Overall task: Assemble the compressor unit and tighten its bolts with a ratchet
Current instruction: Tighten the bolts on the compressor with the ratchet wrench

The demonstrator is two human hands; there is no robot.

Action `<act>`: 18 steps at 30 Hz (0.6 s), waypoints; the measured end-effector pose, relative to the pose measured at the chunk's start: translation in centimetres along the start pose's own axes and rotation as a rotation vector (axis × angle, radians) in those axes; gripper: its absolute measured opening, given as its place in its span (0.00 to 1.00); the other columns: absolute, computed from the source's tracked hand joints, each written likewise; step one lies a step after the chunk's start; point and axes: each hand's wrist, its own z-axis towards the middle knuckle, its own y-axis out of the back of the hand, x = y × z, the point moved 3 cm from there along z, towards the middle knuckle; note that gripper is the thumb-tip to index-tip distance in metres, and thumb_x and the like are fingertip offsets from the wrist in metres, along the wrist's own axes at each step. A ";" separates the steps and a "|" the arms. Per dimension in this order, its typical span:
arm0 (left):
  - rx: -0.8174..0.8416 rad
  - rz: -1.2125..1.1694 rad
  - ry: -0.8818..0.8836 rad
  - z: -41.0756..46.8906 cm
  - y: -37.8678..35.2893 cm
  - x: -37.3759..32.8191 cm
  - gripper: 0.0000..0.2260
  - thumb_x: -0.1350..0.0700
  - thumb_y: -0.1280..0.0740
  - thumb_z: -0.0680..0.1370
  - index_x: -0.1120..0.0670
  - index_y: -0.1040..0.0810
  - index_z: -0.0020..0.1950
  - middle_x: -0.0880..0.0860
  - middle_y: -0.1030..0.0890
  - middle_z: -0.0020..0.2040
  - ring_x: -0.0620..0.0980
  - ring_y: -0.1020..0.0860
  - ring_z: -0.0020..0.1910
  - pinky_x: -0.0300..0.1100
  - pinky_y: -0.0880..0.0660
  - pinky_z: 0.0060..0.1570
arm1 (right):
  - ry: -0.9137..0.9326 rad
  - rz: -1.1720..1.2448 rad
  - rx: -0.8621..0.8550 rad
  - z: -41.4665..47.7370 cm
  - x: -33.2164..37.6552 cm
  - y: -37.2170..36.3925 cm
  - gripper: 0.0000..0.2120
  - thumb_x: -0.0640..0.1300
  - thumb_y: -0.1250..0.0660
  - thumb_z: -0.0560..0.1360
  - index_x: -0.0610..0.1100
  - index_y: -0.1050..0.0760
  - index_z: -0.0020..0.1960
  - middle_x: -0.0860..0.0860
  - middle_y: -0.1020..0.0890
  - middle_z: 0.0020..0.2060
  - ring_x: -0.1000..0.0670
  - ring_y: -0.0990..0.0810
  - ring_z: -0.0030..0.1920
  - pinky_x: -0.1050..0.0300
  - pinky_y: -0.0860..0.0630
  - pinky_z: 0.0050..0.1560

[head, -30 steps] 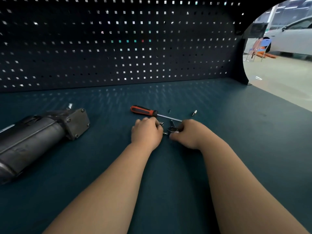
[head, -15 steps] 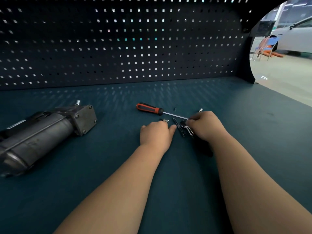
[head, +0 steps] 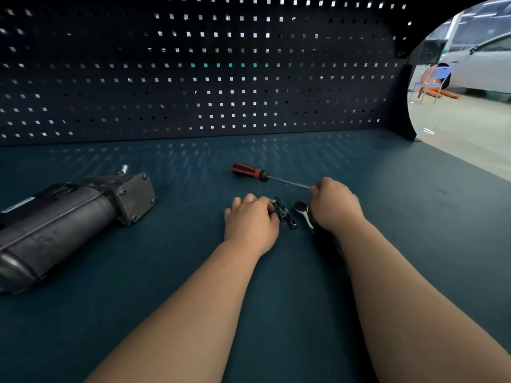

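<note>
Reference point: screwdriver (head: 249, 171), orange-and-black handle, lying on the desk (head: 276, 313) with its shaft pointing right.

- Far left of the screwdriver: compressor (head: 69, 217), grey cylinder lying on its side. Its square end plate, a bolt at each corner, faces toward the screwdriver. There's a small metal fitting on top by the plate. White label strip on the body, too blurred to read.
- Just in front of the screwdriver, below its handle end: left hand (head: 250, 222), knuckles up, fingers curled. A small metal bit shows at the fingertips. Can't tell if it's pinched or just touched.
- Right beside that hand, under the screwdriver shaft: loose small bolts (head: 284, 212) in a cluster on the desk. Could be sockets, too small to tell.
- Next right: ratchet (head: 302, 212), round chrome head up. Its dark handle runs back under the right wrist.
- At the screwdriver tip: right hand (head: 336, 208), fingers wrapped round the ratchet. Its knuckles are just beside the tip.
- Behind the screwdriver: dark pegboard (head: 193, 73).
- Far right, beyond the desk edge: blue chair (head: 435, 78) and white car (head: 486, 64) on the shop floor.
</note>
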 end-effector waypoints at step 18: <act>0.012 -0.015 0.033 0.2 -0.2 0.4 0.15 0.46 0.40 0.79 0.47 0.29 0.65 0.48 0.29 0.64 0.53 0.35 0.64 0.48 0.39 0.63 | -0.355 -0.257 0.114 4.1 -4.8 2.6 0.14 0.44 0.39 0.76 0.41 0.29 0.60 0.41 0.25 0.60 0.39 0.29 0.62 0.46 0.33 0.59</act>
